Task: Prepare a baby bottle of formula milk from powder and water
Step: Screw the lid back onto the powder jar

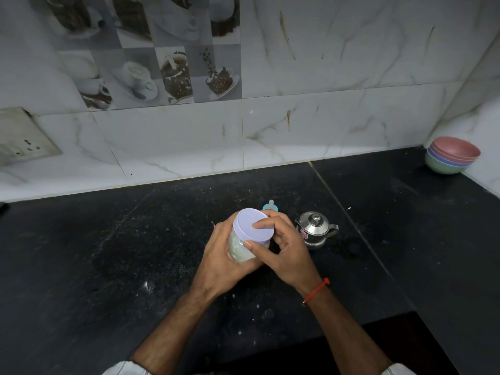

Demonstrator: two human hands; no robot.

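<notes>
Near: both forearms reach in over black counter (108,266), scattered w/ pale specks. Left hand (219,262) wraps body of clear powder jar (239,247), held tilted, lifted off counter as far as can be judged. Right hand (284,255) grasps lilac lid (253,226) by its rim, thumb & fingertips on edge; red thread at wrist. Lid on, looks seated; prob. the unscrewing step, early in task.

Risk: jar already tilted, so if lid pops free suddenly, powder could spill. Grip on rim is fingertips only, may slip.

Mid: baby bottle (270,206) just behind jar, mostly hidden, blue collar & teat showing. Sits close to hands; a jerk could knock it over. Steel kettle (315,230) just right of hands, lid on.

Far: stacked bowls (451,155) in right corner, well apart. Tiled wall behind.
</notes>
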